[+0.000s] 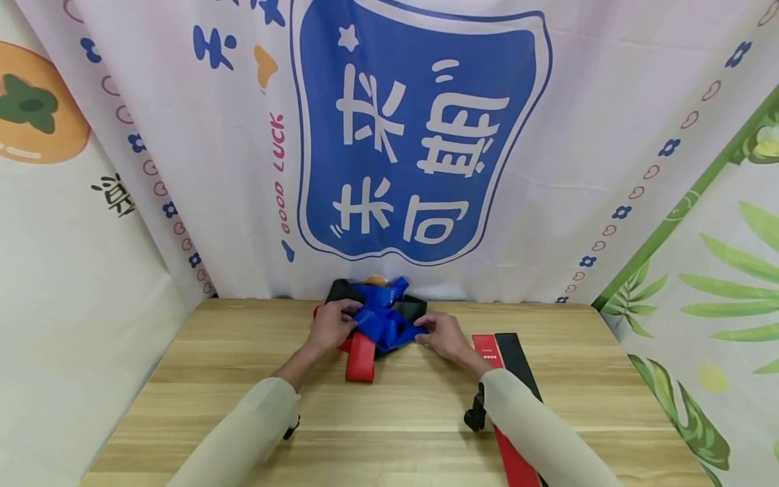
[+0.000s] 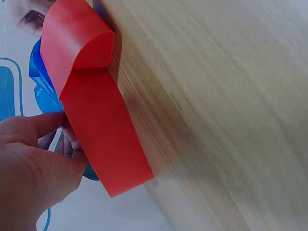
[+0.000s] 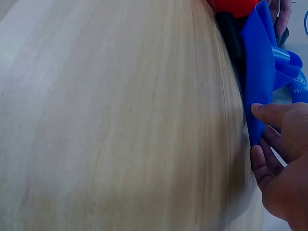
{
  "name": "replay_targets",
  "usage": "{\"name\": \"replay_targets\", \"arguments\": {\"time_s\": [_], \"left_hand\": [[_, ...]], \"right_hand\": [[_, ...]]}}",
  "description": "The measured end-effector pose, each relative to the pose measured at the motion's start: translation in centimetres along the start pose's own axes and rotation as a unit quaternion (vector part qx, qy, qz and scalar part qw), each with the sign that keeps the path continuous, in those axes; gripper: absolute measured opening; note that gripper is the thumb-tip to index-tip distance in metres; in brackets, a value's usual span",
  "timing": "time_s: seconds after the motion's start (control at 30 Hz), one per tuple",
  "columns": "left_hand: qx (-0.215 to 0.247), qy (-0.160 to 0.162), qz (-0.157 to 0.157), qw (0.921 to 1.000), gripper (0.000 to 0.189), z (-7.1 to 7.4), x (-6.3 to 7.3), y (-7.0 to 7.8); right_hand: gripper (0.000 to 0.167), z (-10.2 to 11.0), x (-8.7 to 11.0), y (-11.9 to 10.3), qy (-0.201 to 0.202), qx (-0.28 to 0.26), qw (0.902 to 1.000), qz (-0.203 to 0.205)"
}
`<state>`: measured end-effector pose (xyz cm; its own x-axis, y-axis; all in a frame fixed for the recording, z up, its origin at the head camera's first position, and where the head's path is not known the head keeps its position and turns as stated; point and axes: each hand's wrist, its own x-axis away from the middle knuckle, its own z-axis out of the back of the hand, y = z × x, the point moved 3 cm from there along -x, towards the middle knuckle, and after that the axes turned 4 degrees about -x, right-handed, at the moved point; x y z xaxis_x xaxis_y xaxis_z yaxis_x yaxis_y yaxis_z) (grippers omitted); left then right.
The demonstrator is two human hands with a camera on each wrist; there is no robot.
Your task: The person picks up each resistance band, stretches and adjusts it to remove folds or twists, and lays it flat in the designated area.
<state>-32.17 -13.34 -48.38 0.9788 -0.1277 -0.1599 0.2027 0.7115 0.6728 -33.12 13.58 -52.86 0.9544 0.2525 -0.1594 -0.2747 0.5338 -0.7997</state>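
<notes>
"Wood-grain tabletop [image 1: 353, 433]. What's nearest?"

"Flat red band [image 1: 489, 350] and black band [image 1: 517, 365], right."

"Beyond?"

"Tangled pile [image 1: 380, 326] at the far edge. Right hand [image 1: 447, 334] pinches its blue band [image 3: 261, 62]; left hand [image 1: 331, 325] touches it, grip impossible to tell."

"Writing?"

"'Light' on blue; 'GOOD LUCK', 未来可期 on the curtain [image 1: 243, 169] behind."

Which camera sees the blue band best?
The head view: the blue band shows most fully. The left wrist view shows only bits behind a red band; the right wrist view shows folds, cut off at the edge.
</notes>
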Motion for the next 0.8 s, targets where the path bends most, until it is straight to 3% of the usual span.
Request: {"name": "replay_targets", "arguments": {"time_s": [0.23,0.43,0.6,0.8], "left_hand": [[0.011,0.013,0.003,0.9999,0.032,0.1,0.1,0.0],[0.027,0.019,0.0,0.9995,0.027,0.3,0.4,0.0],[0.043,0.022,0.005,0.9988,0.027,0.9,0.4,0.1],[0.053,0.028,0.009,0.9982,0.025,1.8,0.3,0.5]], "right_hand": [[0.014,-0.2,-0.3,0.0,0.005,0.015,0.9999,0.007],[0.009,0.0,-0.2,0.3,0.015,-0.012,0.9997,-0.012],[0.008,0.7,-0.1,0.3,0.02,-0.083,0.9954,-0.044],[0.01,1.6,-0.3,0.1,0.03,-0.202,0.9755,-0.081]]}}
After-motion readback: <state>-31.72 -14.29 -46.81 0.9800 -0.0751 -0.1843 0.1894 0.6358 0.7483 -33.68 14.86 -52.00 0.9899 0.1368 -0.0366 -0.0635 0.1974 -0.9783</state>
